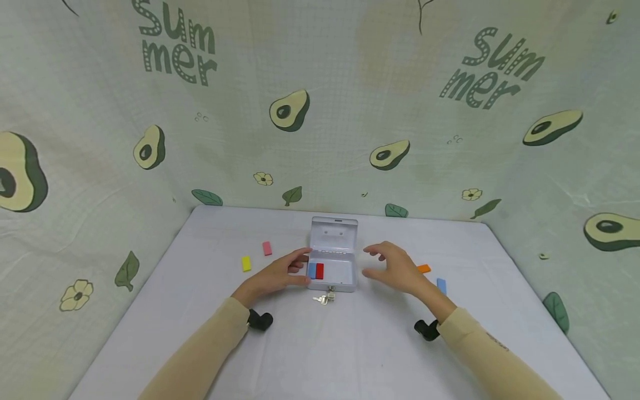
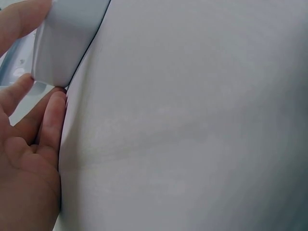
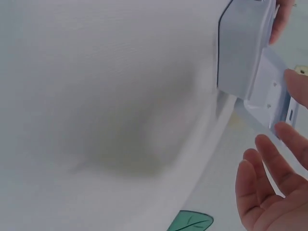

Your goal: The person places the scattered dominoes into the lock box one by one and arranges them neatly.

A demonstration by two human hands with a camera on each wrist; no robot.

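Note:
A small white metal cash box stands on the table with its lid raised at the back. Inside, at the left, a blue block and a red block lie side by side. Keys hang at the front lock. My left hand touches the box's left side, thumb near the front and fingertips farther back; in the left wrist view, its thumb rests against the box wall. My right hand hovers just right of the box, fingers loosely bent and holding nothing.
A yellow block and a pink block lie left of the box. To the right are an orange block, partly behind my right hand, and another blue block. A printed cloth rises behind the white table.

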